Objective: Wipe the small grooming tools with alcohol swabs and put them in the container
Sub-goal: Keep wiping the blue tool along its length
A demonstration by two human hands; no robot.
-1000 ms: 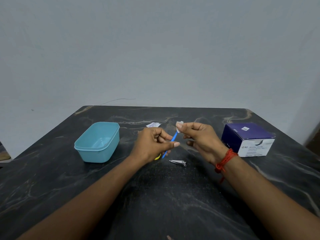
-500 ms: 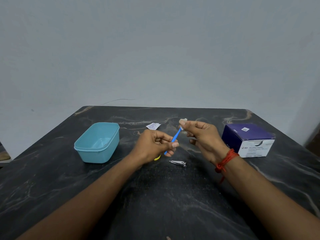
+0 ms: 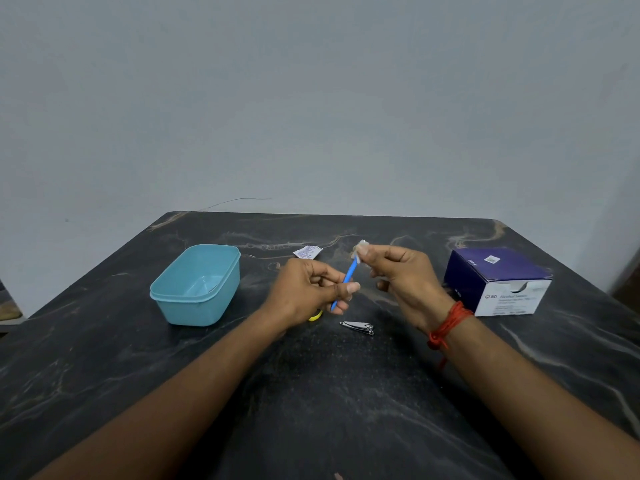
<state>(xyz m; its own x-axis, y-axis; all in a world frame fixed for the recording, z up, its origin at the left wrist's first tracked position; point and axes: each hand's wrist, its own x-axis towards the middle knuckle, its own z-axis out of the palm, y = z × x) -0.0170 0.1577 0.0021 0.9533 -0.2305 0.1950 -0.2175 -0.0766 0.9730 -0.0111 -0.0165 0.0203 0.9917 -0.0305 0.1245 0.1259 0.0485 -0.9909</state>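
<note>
My left hand grips the lower part of a thin blue grooming tool that slants up to the right above the table. My right hand pinches a white alcohol swab around the tool's upper tip. A silver nail clipper lies on the dark table just below both hands. A small yellow object peeks out under my left hand, mostly hidden. The light blue container stands open to the left of my left hand.
A dark blue and white box of alcohol swabs stands at the right. A torn white swab wrapper lies behind my left hand. The black marble table ends at a grey wall behind.
My right hand has slid the swab up along the blue tool toward its upper tip. The tool has tilted slightly and the left hand has barely shifted.
</note>
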